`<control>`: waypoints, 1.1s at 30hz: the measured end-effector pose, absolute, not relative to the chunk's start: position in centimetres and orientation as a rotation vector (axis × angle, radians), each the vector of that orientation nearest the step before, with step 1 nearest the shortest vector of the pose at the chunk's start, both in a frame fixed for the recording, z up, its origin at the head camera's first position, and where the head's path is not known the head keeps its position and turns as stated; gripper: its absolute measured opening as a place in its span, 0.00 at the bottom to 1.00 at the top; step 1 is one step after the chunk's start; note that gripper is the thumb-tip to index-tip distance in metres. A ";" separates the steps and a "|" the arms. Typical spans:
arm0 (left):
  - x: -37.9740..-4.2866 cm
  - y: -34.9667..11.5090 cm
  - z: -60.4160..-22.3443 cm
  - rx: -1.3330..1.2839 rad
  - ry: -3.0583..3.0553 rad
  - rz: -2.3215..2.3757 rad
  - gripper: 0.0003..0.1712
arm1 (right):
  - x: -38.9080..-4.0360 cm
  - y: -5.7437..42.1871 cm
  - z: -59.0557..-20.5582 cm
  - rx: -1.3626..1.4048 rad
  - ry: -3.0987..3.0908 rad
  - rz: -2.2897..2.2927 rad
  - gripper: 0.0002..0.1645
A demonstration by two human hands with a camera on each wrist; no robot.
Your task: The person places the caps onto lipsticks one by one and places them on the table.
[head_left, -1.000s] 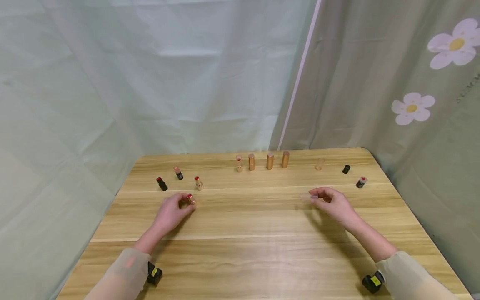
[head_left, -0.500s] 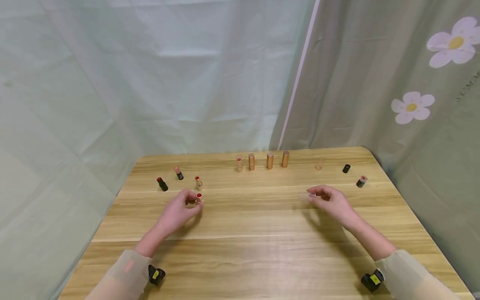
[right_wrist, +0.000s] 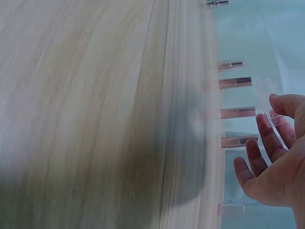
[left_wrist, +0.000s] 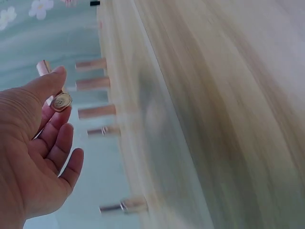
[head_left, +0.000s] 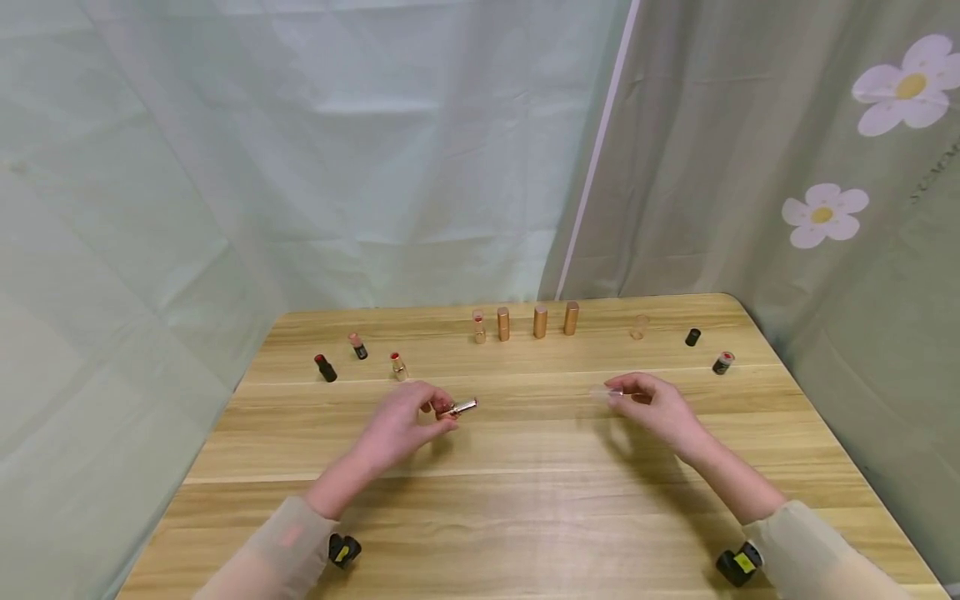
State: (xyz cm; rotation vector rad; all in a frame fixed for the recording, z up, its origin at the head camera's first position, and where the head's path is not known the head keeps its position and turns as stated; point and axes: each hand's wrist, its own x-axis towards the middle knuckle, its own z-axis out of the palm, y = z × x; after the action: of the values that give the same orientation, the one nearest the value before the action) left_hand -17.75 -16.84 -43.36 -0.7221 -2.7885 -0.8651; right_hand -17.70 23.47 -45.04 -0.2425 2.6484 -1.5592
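My left hand point(head_left: 405, 418) pinches an uncapped gold lipstick point(head_left: 465, 407) between thumb and fingers above the table. The lipstick is tipped sideways, its base end pointing right; in the left wrist view the round gold base point(left_wrist: 61, 101) faces the camera. Across from it, my right hand point(head_left: 663, 412) pinches a clear lipstick cap point(right_wrist: 265, 98) by one end, the other end pointing left towards the lipstick. A gap of bare wood separates the two. Behind my left hand stands another uncapped gold lipstick point(head_left: 398, 367) with a red tip.
At the left are a black lipstick point(head_left: 326, 369) and a pink-topped one point(head_left: 357, 347). Along the back edge stand a clear-capped gold lipstick point(head_left: 479, 328) and copper tubes point(head_left: 540, 322). On the right are a clear cap point(head_left: 639, 327), a black cap point(head_left: 693, 337) and a short black tube point(head_left: 723, 363).
My left hand has moved right with the lipstick, which has turned from upright to sideways. My right hand has shifted slightly left with the clear cap.
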 end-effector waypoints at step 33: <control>-17.8 -8.1 -42.9 -0.872 -2.808 -0.673 0.13 | -15.6 17.7 -42.5 -0.370 2.518 -1.623 0.15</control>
State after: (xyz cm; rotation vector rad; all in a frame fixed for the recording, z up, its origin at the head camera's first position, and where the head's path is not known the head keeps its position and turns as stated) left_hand -17.83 -8.09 -42.88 -0.8718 -2.8081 -0.6732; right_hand -15.57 17.69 -42.49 -0.3700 2.5177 -1.6230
